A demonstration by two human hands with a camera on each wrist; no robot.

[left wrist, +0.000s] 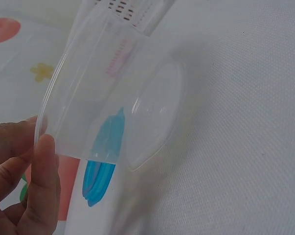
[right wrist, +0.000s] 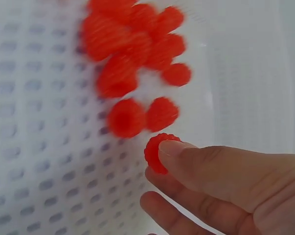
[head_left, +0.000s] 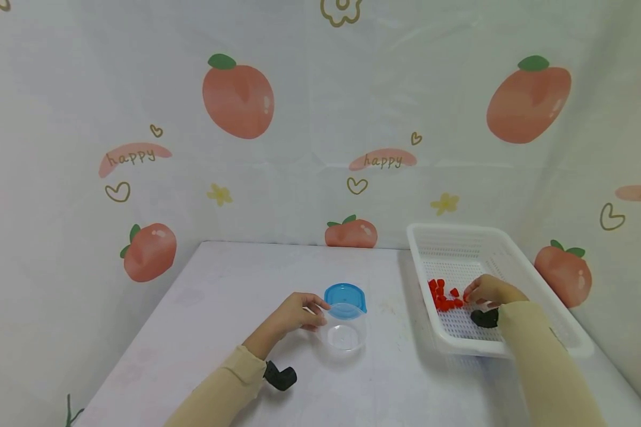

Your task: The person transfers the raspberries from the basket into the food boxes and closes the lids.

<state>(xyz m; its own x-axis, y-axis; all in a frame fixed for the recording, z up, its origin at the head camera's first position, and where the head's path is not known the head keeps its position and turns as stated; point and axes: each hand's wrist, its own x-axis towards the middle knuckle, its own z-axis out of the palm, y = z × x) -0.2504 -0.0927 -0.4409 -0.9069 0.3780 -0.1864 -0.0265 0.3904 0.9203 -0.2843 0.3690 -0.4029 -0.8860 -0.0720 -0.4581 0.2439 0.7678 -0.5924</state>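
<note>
A clear round plastic tub [head_left: 347, 339] is gripped at its rim, between thumb and fingers, by the left hand [head_left: 301, 312]. Its mouth is turned upward, and whether its base is touching the tabletop [head_left: 390, 379] cannot be told. Just beyond it a blue lid [head_left: 344, 292] is placed on the tabletop, partly seen through the tub's wall.

At the right, a white perforated plastic basket [head_left: 494, 347] is set on the tabletop. Inside it, one red raspberry [right wrist: 154, 152] is pinched by the thumb and fingers of the right hand [head_left: 488, 290]. More red raspberries [head_left: 441, 298] are gathered near the basket's left wall, some touching one another; two are seen just beside the pinched one.

Beige sleeves [head_left: 221, 385] are worn on both arms. Behind the tabletop a white backdrop [head_left: 294, 190], printed with red fruit, hearts and the word "happy", is hung.
</note>
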